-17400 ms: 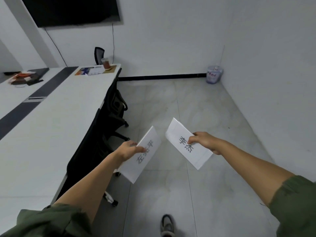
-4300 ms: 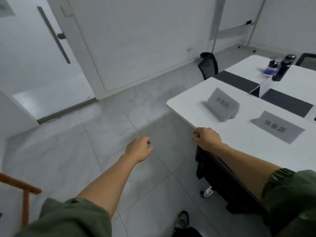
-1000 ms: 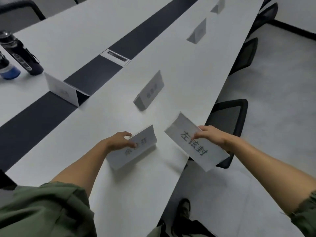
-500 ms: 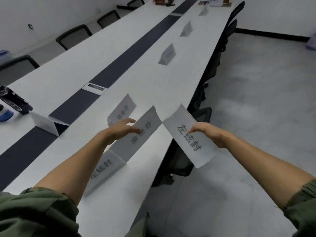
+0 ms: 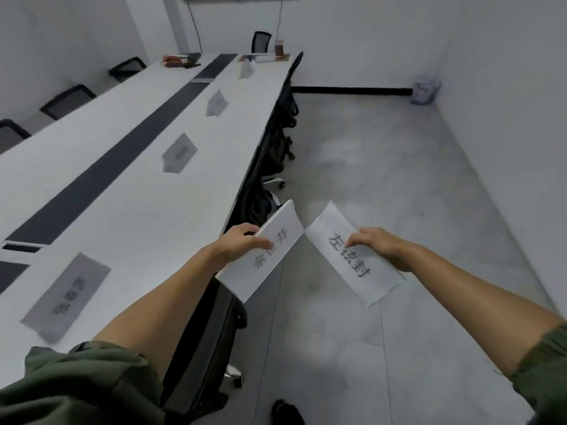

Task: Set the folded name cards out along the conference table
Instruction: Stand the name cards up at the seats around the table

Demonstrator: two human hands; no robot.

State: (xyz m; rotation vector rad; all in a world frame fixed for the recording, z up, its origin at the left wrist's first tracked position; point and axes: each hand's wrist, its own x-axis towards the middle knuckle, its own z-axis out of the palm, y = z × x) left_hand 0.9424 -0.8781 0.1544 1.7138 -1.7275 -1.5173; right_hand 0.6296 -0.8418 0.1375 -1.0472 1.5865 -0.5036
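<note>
Carrying step, apparently mid-task: moving along the edge of the long white tabletop (image 5: pixel 147 216) with two cards not yet placed. Grips a white folded paper name card (image 5: pixel 260 277) in the left hand (image 5: pixel 236 246), thumb curled over the printed face, fingers underneath. Holds it in the air just beside the tabletop edge, above a black office chair (image 5: pixel 211 326). Pinches a second white folded name card (image 5: pixel 359 268) in the right hand (image 5: pixel 377 245), fingertips on the print. Keeps that one well off the tabletop, over the grey tiled floor (image 5: pixel 368 148). Brings the two cards' inner corners almost together.

Next move probably calls for choosing a free seat position, swinging the left card over the tabletop, spreading the fold and standing it tent-wise. Right card likely follows at the next seat.

Already out along the same side: nearest set-out card (image 5: pixel 66 294) at lower left, too blurred to tell standing from flat. Beyond that, three farther tent cards (image 5: pixel 179 153) in a row toward the far end. Likely slot: the wide stretch between nearest and next.
</note>
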